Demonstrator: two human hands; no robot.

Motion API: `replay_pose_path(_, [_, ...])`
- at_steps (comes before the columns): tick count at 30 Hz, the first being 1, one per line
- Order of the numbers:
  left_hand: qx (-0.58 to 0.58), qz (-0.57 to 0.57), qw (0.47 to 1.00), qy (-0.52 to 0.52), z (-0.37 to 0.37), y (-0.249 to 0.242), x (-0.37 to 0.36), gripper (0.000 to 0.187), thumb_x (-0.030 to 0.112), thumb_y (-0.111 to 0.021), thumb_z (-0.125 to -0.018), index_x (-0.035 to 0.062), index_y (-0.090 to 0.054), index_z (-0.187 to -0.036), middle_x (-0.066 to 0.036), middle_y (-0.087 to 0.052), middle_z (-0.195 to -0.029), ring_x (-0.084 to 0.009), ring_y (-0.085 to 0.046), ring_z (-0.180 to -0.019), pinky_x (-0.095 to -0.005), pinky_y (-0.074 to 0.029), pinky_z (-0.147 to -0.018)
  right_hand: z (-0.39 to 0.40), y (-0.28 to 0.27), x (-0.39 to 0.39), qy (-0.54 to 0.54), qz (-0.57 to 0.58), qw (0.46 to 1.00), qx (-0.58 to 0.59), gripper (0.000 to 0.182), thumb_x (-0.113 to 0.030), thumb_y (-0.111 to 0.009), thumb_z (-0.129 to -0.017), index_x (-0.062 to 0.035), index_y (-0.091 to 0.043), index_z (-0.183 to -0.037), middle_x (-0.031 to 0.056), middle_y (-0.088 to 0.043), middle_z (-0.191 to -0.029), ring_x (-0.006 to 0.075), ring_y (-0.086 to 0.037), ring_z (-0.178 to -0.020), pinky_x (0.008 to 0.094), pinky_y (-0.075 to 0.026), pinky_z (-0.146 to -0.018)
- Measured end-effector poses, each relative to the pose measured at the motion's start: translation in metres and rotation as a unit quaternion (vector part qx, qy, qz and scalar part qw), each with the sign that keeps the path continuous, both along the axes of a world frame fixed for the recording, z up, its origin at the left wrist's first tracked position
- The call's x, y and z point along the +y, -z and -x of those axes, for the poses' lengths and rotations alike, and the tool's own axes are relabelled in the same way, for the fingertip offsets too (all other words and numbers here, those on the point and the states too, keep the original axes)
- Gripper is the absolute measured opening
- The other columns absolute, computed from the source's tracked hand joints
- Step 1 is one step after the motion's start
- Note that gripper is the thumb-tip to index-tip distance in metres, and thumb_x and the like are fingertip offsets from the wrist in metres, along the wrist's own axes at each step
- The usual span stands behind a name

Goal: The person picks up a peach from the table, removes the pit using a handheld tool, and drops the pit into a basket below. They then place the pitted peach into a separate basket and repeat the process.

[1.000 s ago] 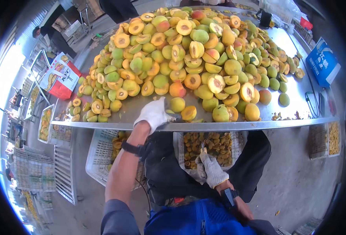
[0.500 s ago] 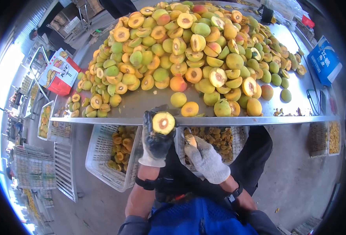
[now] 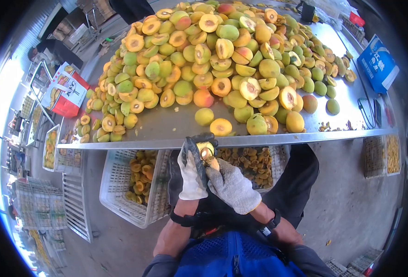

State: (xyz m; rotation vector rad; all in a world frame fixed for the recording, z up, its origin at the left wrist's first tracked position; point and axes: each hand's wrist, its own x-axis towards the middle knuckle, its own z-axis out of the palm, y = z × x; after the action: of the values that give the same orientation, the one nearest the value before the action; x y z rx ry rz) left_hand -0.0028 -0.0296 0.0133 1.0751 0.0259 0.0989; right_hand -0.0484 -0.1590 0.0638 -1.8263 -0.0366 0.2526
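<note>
My left hand [image 3: 193,167], in a white glove with a dark palm, holds a cut fruit half [image 3: 205,149] just below the table's front edge. Its cut face points up toward the camera. My right hand [image 3: 231,187], in a grey-white knit glove, is closed around a small tool with a tan handle [image 3: 212,163]. The tool's tip meets the fruit, though its blade is hidden. Beyond both hands a large heap of green, yellow and orange fruit [image 3: 222,64], many of them halved, lies on the metal table [image 3: 157,131].
Under the table stand a white crate [image 3: 109,184] of fruit halves at left and another crate [image 3: 280,161] of cut pieces behind my hands. A red-white bag [image 3: 65,92] is at left, a blue box [image 3: 378,64] at right. A person in dark clothes [image 3: 132,9] stands beyond.
My right hand has moved left and up, bringing the tool to the fruit. My left hand has shifted slightly right and turned with the fruit. The view has shifted a little.
</note>
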Motion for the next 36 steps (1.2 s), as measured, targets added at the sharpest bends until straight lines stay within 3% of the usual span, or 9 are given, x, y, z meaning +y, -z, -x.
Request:
replay_pose_path(7, [-0.012,0.049,0.999,-0.02,0.0,0.004,-0.009,0.039,0.03,-0.055,-0.1,-0.0025,-0.056,-0.121,-0.012,-0.065,-0.11,-0.0215,-0.065,-0.097,-0.0326,-0.053,-0.087,-0.001,0.011,0.003,0.03,-0.026,0.999,-0.013,0.03,-0.028,-0.056,-0.096,-0.0023,-0.062,-0.11,0.0269,-0.065,-0.094,0.0487,-0.059,-0.093,0.0464,-0.051,-0.073])
replay_pose_path(10, [0.069,0.059,0.991,-0.097,0.003,0.009,-0.011,0.032,0.021,-0.058,-0.098,-0.003,-0.056,-0.12,-0.011,-0.066,-0.106,-0.0211,-0.066,-0.095,-0.0319,-0.054,-0.084,-0.001,0.007,0.0,0.02,-0.025,0.999,-0.011,0.031,-0.029,-0.056,-0.096,-0.002,-0.062,-0.11,0.0269,-0.065,-0.093,0.0486,-0.059,-0.094,0.0466,-0.051,-0.074])
replay_pose_path(13, [0.025,-0.026,0.999,-0.023,-0.001,0.007,-0.002,0.038,0.032,-0.045,-0.103,-0.0018,-0.062,-0.11,-0.012,-0.068,-0.101,-0.0209,-0.066,-0.084,-0.0312,-0.054,-0.078,0.002,0.007,0.0,0.009,-0.005,1.0,0.018,0.034,-0.033,-0.055,-0.095,-0.0067,-0.063,-0.115,0.0239,-0.067,-0.096,0.0451,-0.062,-0.094,0.0463,-0.052,-0.076])
replay_pose_path(16, [0.035,-0.018,0.999,0.008,-0.003,0.005,0.006,0.038,0.031,-0.045,-0.103,-0.0021,-0.062,-0.11,-0.011,-0.068,-0.097,-0.0211,-0.067,-0.081,-0.031,-0.055,-0.076,0.006,0.003,0.002,0.007,-0.001,0.999,0.053,0.037,-0.036,-0.055,-0.095,-0.0088,-0.063,-0.119,0.023,-0.067,-0.1,0.0436,-0.062,-0.097,0.046,-0.052,-0.08])
replay_pose_path(22, [0.046,-0.015,0.981,-0.186,0.01,0.003,-0.022,0.033,0.026,-0.047,-0.102,-0.0025,-0.061,-0.109,-0.01,-0.068,-0.094,-0.0204,-0.066,-0.081,-0.0311,-0.055,-0.074,0.007,0.01,0.002,0.0,-0.049,0.998,0.046,0.035,-0.033,-0.053,-0.097,-0.0078,-0.063,-0.119,0.0238,-0.067,-0.101,0.0439,-0.062,-0.098,0.0449,-0.051,-0.082])
replay_pose_path(26, [0.047,-0.029,0.995,-0.081,0.014,0.003,-0.011,0.027,0.019,-0.051,-0.1,-0.0027,-0.06,-0.113,-0.01,-0.067,-0.099,-0.0213,-0.066,-0.09,-0.031,-0.054,-0.078,0.009,0.024,0.004,-0.008,-0.018,0.997,0.072,0.03,-0.028,-0.052,-0.097,-0.0054,-0.063,-0.115,0.0232,-0.067,-0.092,0.0448,-0.062,-0.091,0.0449,-0.051,-0.08])
replay_pose_path(29, [0.014,-0.105,0.993,0.053,-0.002,0.01,0.016,0.026,0.015,-0.053,-0.098,-0.0035,-0.059,-0.116,-0.011,-0.067,-0.103,-0.0217,-0.065,-0.093,-0.0314,-0.054,-0.081,0.015,0.045,0.005,-0.027,0.01,0.998,-0.058,0.026,-0.025,-0.052,-0.098,-0.0029,-0.063,-0.105,0.0166,-0.064,-0.077,0.0353,-0.063,-0.071,0.039,-0.05,-0.066])
replay_pose_path(31, [-0.073,-0.219,0.966,0.119,-0.005,0.008,0.025,0.026,0.013,-0.055,-0.096,-0.0042,-0.059,-0.116,-0.013,-0.067,-0.105,-0.0215,-0.066,-0.092,-0.0318,-0.054,-0.082,0.014,0.031,0.001,-0.06,-0.117,0.987,0.09,0.026,-0.027,-0.051,-0.1,-0.0034,-0.061,-0.097,0.0095,-0.059,-0.069,0.0249,-0.056,-0.06,0.0329,-0.045,-0.057])
replay_pose_path(36, [-0.018,-0.181,0.964,0.192,-0.005,0.0,0.038,0.036,-0.001,-0.06,-0.09,-0.0013,-0.05,-0.125,-0.014,-0.062,-0.118,-0.0195,-0.061,-0.106,-0.0319,-0.05,-0.093,0.015,0.022,-0.009,-0.128,-0.37,0.882,0.264,0.036,-0.038,-0.05,-0.101,-0.0082,-0.055,-0.082,-0.0014,-0.048,-0.062,0.0091,-0.041,-0.049,0.0241,-0.032,-0.045])
